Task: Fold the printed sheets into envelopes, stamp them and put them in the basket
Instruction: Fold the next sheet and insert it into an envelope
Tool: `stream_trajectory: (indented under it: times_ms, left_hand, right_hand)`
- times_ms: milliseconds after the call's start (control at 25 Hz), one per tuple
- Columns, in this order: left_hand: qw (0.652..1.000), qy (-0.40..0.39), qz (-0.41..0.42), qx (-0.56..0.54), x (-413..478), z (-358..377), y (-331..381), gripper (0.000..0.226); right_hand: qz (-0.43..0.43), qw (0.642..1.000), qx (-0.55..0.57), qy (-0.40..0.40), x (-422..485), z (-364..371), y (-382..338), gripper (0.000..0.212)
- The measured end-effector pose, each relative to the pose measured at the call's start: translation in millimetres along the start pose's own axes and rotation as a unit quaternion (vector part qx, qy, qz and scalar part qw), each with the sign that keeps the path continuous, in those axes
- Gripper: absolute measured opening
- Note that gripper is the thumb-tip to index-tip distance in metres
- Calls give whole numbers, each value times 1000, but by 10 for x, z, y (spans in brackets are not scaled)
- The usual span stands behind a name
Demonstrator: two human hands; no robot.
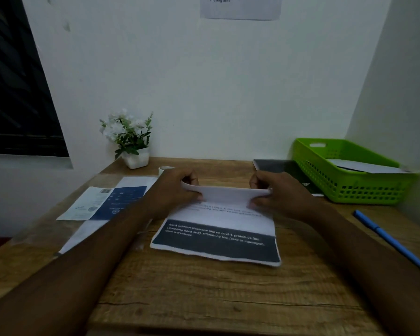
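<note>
Left hand [174, 187]: pinches the sheet's [218, 229] far left corner.
Right hand [277, 190]: pinches the far right corner.
Sheet: on the table [204, 292], far edge curled toward the person.
Basket [349, 173]: far right, paper inside.

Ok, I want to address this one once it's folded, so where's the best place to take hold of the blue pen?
I'd pinch the blue pen at mid-barrel, coming down from above with the right hand, once it lets go of the printed sheet. It lies flat and slanted on the desk, on the right side, apart from the green basket.
</note>
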State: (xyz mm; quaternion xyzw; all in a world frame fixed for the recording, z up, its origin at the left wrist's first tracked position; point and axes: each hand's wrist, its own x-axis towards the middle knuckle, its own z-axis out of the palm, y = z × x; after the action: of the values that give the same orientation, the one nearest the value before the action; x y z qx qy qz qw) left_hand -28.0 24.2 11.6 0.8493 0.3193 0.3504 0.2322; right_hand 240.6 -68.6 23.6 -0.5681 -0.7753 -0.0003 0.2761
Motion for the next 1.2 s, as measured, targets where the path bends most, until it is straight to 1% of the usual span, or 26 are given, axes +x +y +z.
stream_trajectory:
  times_ms: [80,160,280,400,480,520,560,600,680,720,760,880,960,1080,1200]
  left_hand:
    - [1000,-2,8,-16,15,11,-51,27]
    - [1000,-5,22,-3,29,33,-72,24]
    - [999,-18,38,7,40,25,-74,22]
    - [999,-37,30,15,43,23,-60,21]
    - [996,-71,21,41,39,11,-61,18]
    - [994,-96,16,53,34,0,-63,18]
    - [991,-121,11,63,32,-10,-66,22]
    - [987,-143,2,72,27,-20,-61,28]
    - [983,-165,-13,80,24,-37,-32,39]
    - [983,-167,-14,76,28,-37,-17,42]
    - [983,-166,-12,73,31,-31,-2,41]
    - [984,-162,0,80,39,6,10,38]
    - [982,-162,1,96,30,26,10,48]
    - [978,-170,3,121,22,49,37,69]
    - [977,-170,-7,129,27,64,42,76]
  right_hand:
    - [-18,1000,-3,-1,-8,20,48,30]
    - [-31,999,-18,-8,-19,29,104,27]
    - [-43,998,-32,-36,-22,39,115,37]
    - [-50,996,-31,-70,-30,-3,110,50]
    - [-34,992,-40,-111,-38,-15,128,51]
    - [-25,990,-43,-132,-40,-15,129,46]
    - [-19,988,-42,-148,-43,-13,128,38]
    - [-13,987,-39,-157,-45,-8,120,36]
    - [-4,988,-37,-152,-49,-3,83,55]
    - [-6,988,-35,-148,-49,1,66,62]
    - [-11,989,-30,-145,-48,11,57,64]
    - [-2,991,-11,-131,-39,86,-8,57]
    - [10,993,-1,-119,-27,171,-53,55]
    - [27,992,-24,-118,-6,257,-113,56]
    - [37,990,-31,-130,23,277,-125,61]
